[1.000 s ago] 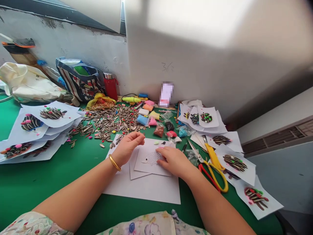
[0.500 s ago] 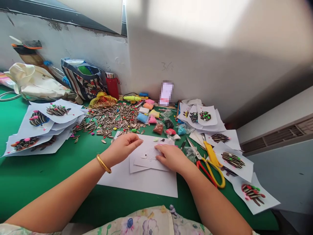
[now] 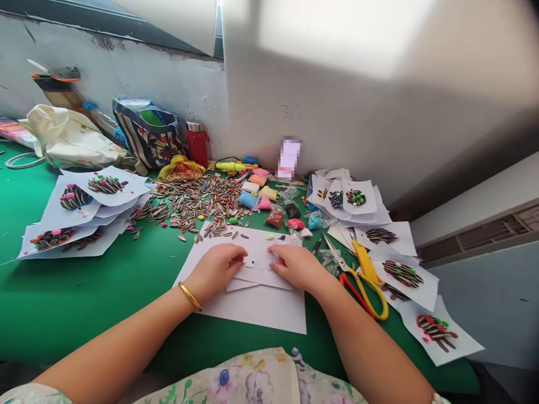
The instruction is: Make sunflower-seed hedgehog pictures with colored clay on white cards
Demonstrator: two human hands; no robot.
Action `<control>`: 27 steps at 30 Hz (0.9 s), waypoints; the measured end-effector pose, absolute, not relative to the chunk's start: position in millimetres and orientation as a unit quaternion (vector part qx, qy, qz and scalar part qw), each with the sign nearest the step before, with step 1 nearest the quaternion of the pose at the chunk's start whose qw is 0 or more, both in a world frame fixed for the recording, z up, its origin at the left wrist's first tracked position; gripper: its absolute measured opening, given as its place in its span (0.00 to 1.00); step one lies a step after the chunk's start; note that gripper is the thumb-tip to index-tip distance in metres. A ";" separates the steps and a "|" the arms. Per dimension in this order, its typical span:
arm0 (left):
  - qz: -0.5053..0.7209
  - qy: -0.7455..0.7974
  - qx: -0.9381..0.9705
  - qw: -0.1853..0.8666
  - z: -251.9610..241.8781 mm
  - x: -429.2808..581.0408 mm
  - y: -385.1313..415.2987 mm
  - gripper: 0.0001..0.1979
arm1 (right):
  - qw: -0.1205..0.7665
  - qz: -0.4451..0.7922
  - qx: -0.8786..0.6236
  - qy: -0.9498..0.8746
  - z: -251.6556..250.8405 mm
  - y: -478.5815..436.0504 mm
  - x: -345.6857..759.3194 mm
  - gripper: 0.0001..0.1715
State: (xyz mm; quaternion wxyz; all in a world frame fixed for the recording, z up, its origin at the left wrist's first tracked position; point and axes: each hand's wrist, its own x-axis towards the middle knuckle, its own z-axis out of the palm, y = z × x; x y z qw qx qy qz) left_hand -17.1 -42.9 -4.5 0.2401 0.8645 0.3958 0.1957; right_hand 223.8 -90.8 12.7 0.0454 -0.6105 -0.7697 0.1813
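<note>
A small sheet with a drawn hedgehog-like animal (image 3: 264, 264) lies on other white paper (image 3: 273, 308). My left hand (image 3: 217, 269), with a gold bangle at the wrist, is at the sheet's left side by the drawing's snout. Its thumb and fingers are pinched together; whatever is between them is hidden. On the drawing's right side rests my right hand (image 3: 298, 268), thumb and index finger apart, touching the paper. A dark dot marks the animal's eye. Just above the drawing are a light green bit (image 3: 270, 238) and a black bit (image 3: 282, 237) of clay-like material.
Loose sunflower seeds (image 3: 197, 196) are heaped behind, beside small bags of coloured clay (image 3: 249, 200). Yellow-handled scissors (image 3: 370, 292) and a yellow cutter (image 3: 364, 261) lie at right. Sheets with seed-covered animals are stacked left (image 3: 113, 207) and right (image 3: 442, 331). A phone (image 3: 289, 159) leans on the wall.
My left hand has come down from above the paper to the drawing's left side. My right hand stays at the drawing's right. The view has shifted slightly.
</note>
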 end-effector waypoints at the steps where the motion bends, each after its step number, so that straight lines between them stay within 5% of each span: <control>1: 0.190 0.397 0.868 0.231 -5.7 -16.5 -43.5 0.06 | 0.044 0.183 -0.611 -0.769 12.9 -90.7 223.7 0.24; 27: 0.196 0.311 0.913 0.175 -12.9 -29.8 -43.6 0.20 | 0.044 0.182 -0.611 -0.769 10.7 -89.7 223.3 0.23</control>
